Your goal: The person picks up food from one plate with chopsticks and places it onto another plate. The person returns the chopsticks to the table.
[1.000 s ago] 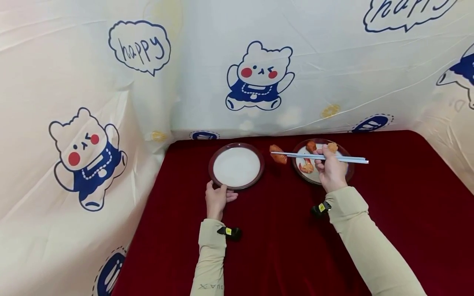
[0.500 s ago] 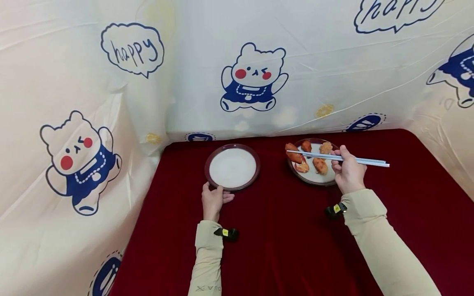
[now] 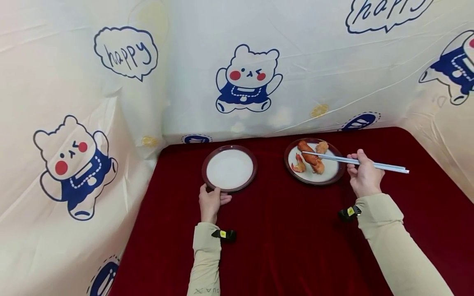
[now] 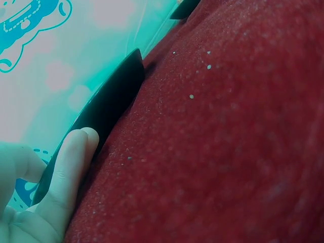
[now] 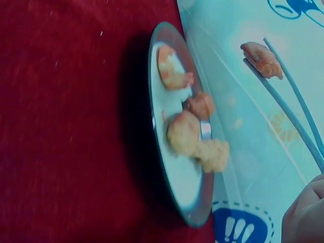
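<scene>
My left hand point(image 3: 210, 203) pinches the near rim of a white plate with a brown rim point(image 3: 229, 168); nothing lies on it. In the left wrist view, my fingers point(image 4: 71, 164) lie against the plate's dark outer side point(image 4: 119, 88). My right hand point(image 3: 366, 176) holds a pair of light blue chopsticks point(image 3: 335, 158). A reddish-brown chicken wing point(image 5: 262, 59) is gripped between their tips, raised above the second plate point(image 3: 327, 174). On that plate lie a shrimp point(image 5: 172, 71), a small brown piece point(image 5: 201, 105) and golden fried pieces point(image 5: 185, 132).
A dark red cloth point(image 3: 274, 230) covers the table. Behind and beside it hangs a pale curtain point(image 3: 314, 61) printed with bears. Cloth lies between the two plates. Small light specks point(image 4: 208, 67) dot the cloth near the left hand.
My right hand has moved right, bringing the chopsticks and chicken wing from between the plates to over the right plate. The left hand stays on its plate's rim; the view has shifted slightly.
</scene>
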A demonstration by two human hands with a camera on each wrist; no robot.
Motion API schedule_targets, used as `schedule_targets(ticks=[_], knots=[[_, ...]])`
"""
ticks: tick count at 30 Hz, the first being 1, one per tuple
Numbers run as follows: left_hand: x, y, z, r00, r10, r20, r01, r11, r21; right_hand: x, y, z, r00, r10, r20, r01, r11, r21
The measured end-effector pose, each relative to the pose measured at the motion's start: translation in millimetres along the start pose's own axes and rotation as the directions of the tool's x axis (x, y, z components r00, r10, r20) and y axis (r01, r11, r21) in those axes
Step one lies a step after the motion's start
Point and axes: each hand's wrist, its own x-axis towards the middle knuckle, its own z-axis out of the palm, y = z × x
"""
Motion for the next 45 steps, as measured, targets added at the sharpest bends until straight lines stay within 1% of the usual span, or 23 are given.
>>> schedule_targets(ticks=[7, 16, 21, 29, 33, 37, 45], knots=[[1.0, -1.6, -0.1, 1.000, 0.009, 0.002, -0.009, 1.000, 0.002, 2.8, -13, -15, 0.999, -0.014, -0.052, 0.015, 1.000, 0.019], [-0.3, -1.1, -0.4, 1.000, 0.007, 0.009, -0.007, 1.000, 0.006, 2.4, -29, -36, 0.996, -0.010, -0.088, 0.015, 0.999, 0.050], [-0.4, -0.7, -0.2, 1.000, 0.006, 0.008, -0.006, 1.000, 0.009, 2.1, -33, -44, 0.994, -0.026, -0.110, 0.032, 0.998, 0.056], [1.3, -2.9, 1.3, 1.000, 0.031, -0.004, -0.031, 1.000, -0.003, 5.0, -35, -48, 0.992, -0.064, -0.110, 0.066, 0.998, 0.016], [1.6, -4.0, 1.5, 1.000, 0.017, -0.006, -0.017, 1.000, -0.009, 7.2, -36, -49, 0.988, -0.059, -0.144, 0.057, 0.998, -0.012], [1.2, -3.5, 2.6, 1.000, 0.008, -0.005, -0.008, 1.000, -0.004, 9.1, -36, -51, 0.982, -0.057, -0.177, 0.055, 0.998, -0.020], [0.4, -0.9, 1.9, 1.000, 0.004, -0.014, -0.005, 1.000, -0.017, 16.0, -32, -51, 0.973, -0.087, -0.215, 0.080, 0.996, -0.039]])
